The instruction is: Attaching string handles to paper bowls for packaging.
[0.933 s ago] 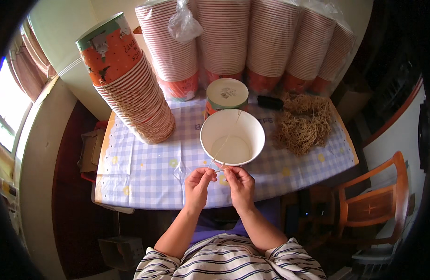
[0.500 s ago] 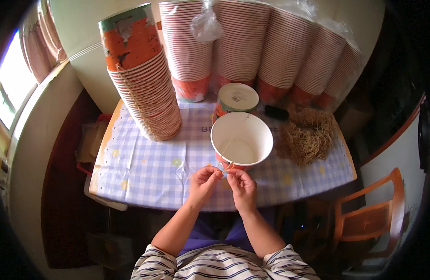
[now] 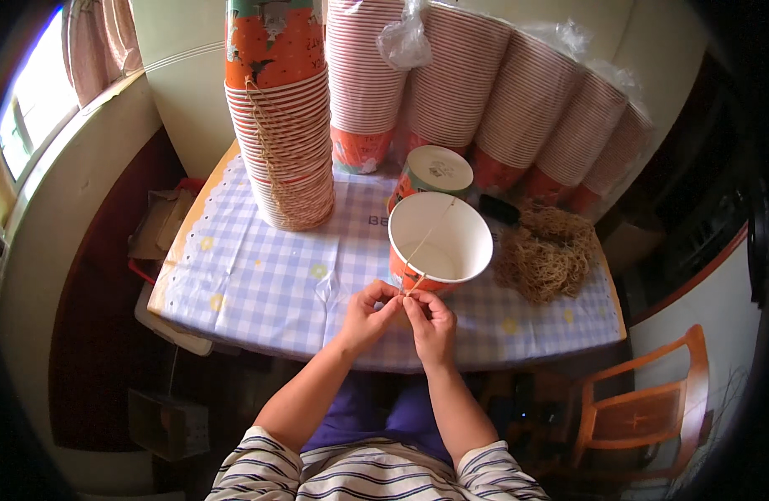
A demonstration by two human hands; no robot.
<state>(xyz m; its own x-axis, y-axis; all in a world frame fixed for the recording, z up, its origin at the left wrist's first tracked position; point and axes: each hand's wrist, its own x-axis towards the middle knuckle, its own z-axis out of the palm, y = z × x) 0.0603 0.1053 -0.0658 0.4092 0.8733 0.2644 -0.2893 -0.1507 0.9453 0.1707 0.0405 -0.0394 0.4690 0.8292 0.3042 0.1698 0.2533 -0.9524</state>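
Observation:
An orange paper cup with a white inside stands on the checked tablecloth near the table's front edge. A thin tan string runs across its mouth and down its near side. My left hand and my right hand meet just below the cup's near rim, both pinching the string's end between thumb and fingers. A second cup stands right behind the first.
A tall stack of orange cups with string handles stands at the back left. Several wrapped cup stacks lean along the back. A heap of tan string lies right of the cup, beside a small black object. A wooden chair stands at right.
The view has tilted, so the table sits higher and nearer. My hands stay together at the cup's near rim, still working the string.

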